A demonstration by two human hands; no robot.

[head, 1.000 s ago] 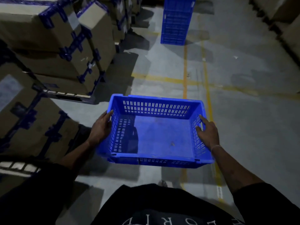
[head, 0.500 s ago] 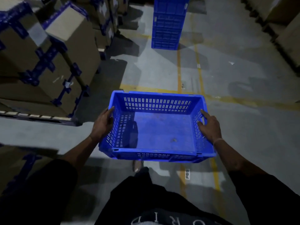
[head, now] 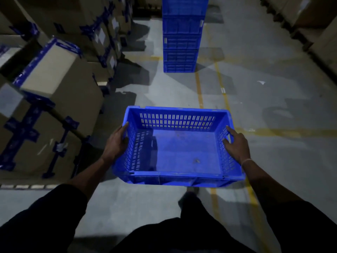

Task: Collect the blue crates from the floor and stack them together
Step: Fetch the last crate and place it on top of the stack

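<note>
Now both hands – left hand [head: 116, 143] & right hand [head: 236, 145] – grip blue crate [head: 180, 148] by its side walls

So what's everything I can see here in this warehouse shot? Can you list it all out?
carried crate: 1, blue, held off the floor in front of the person, empty but for a small speck
crate stack: 1 stack of several, blue, standing on the floor straight ahead; top cut off by the frame
cardboard boxes: many, brown with blue tape, piled along the left
more boxes: several, brown, dim, far right edge
floor lines: several, yellow, painted on the grey concrete floor
paper scrap: 1, white, on the floor to the right
left hand: grips the crate's left wall
right hand: grips the right wall; thin band at the wrist
</note>
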